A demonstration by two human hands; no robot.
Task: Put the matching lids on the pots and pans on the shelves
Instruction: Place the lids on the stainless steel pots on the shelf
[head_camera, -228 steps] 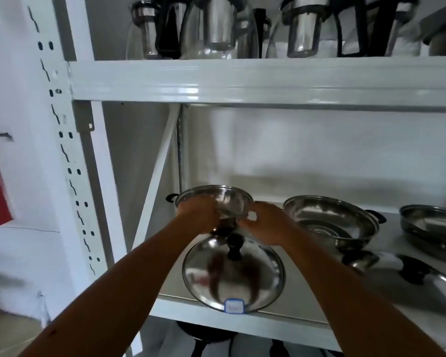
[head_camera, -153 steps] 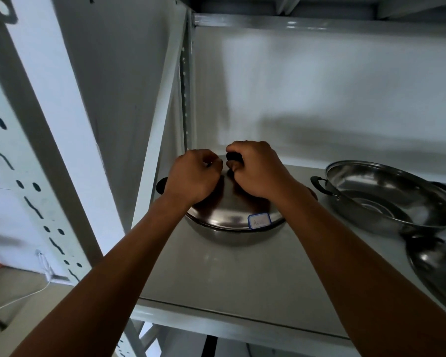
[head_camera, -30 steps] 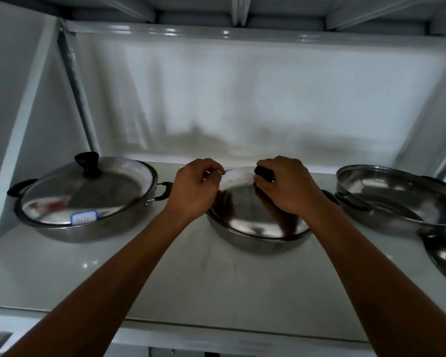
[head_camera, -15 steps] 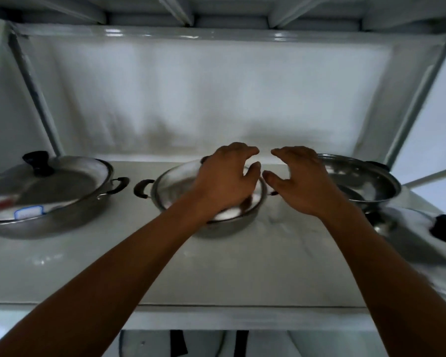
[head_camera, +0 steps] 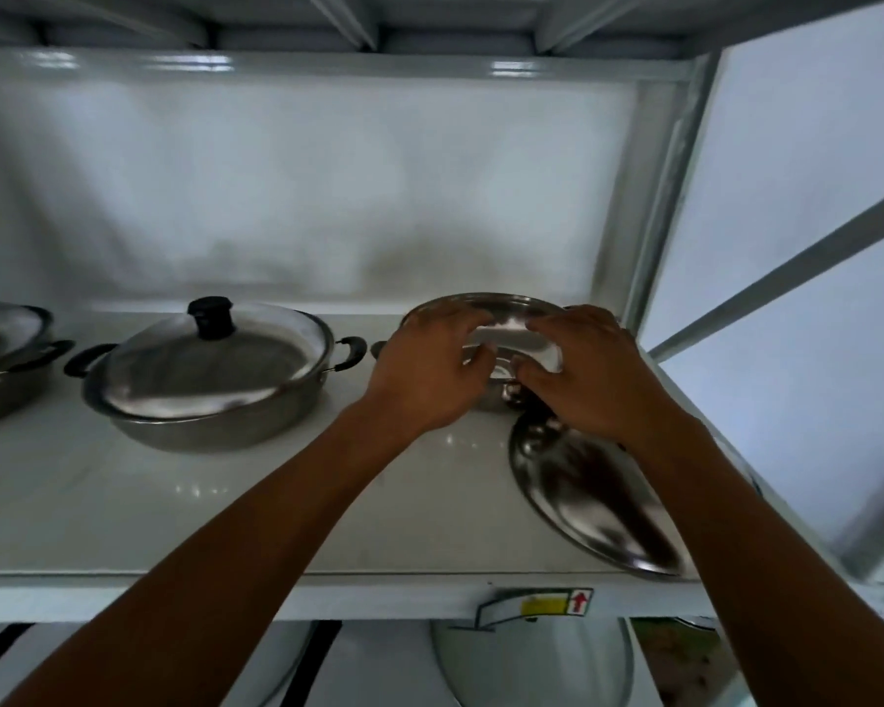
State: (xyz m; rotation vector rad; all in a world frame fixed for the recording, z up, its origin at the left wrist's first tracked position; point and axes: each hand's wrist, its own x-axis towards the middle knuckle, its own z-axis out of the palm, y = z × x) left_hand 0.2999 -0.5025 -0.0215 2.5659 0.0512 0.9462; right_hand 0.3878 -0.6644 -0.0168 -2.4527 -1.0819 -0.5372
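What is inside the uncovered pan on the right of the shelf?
Both hands, left hand and right hand, reach into the uncovered pan; bare shiny metal shows between them. They cover the rest of its inside.

The shelf (head_camera: 123, 497) is glossy white, as are its frame and back wall. The pots (head_camera: 210, 400) and lids (head_camera: 598, 497) are bare silver steel; the lidded pot's knob (head_camera: 210, 316) and handles are black. A label (head_camera: 557, 603) on the shelf edge looks yellow with a red arrow, though blurred.
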